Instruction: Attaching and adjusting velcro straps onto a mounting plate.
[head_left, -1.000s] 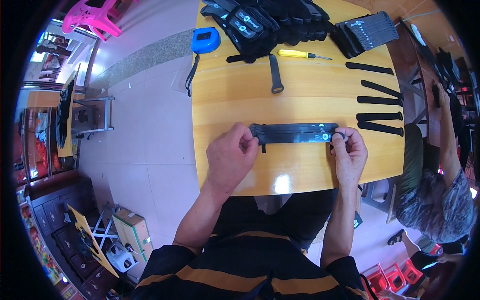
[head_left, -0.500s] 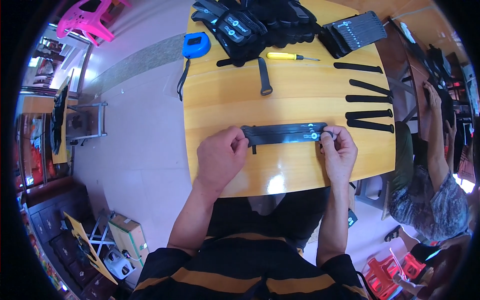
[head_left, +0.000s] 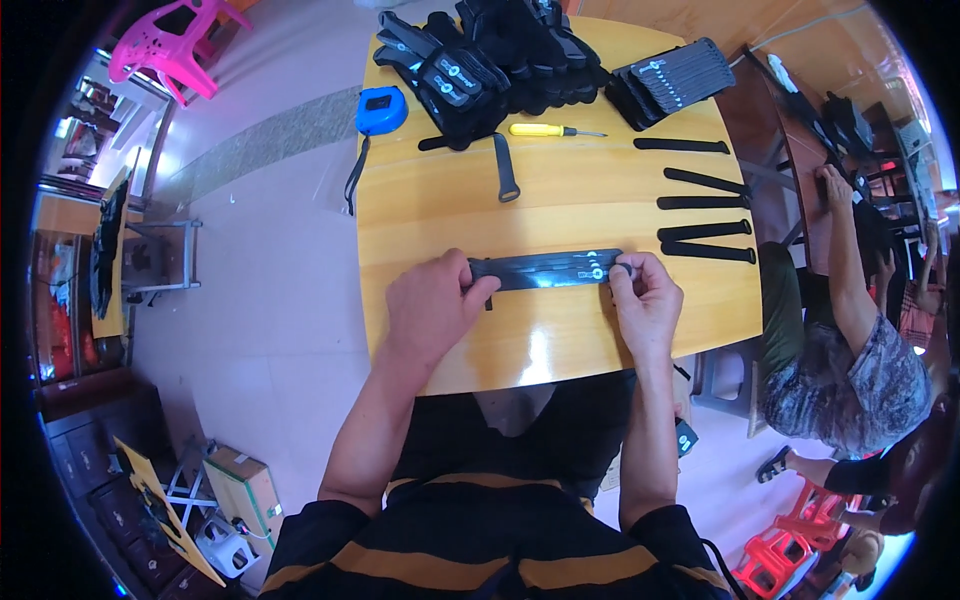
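Observation:
Near the front of the wooden table (head_left: 570,345), a small stack of black straps (head_left: 545,271) is stretched level between my two hands. My left hand (head_left: 435,305) is closed on the stack's left end, thumb against the fingers. At the other end my right hand (head_left: 648,300) pinches the straps between thumb and fingers, beside some pale print. A short dark tail hangs below the left end. Farther off lies a single strap with a loop end (head_left: 505,170). Several loose black straps (head_left: 700,203) lie along the table's right side.
Bundles of black straps (head_left: 455,85) are heaped at the far edge, with another fanned bundle (head_left: 672,80) at far right. A blue tape measure (head_left: 381,110) and a yellow screwdriver (head_left: 540,130) lie nearby. To the right, a person (head_left: 850,380) sits at another table; red stools (head_left: 780,555) stand behind.
The view has shifted a little, so the table and its things appear farther left. Both hands keep hold of the strap stack; my left thumb now lies more along its end.

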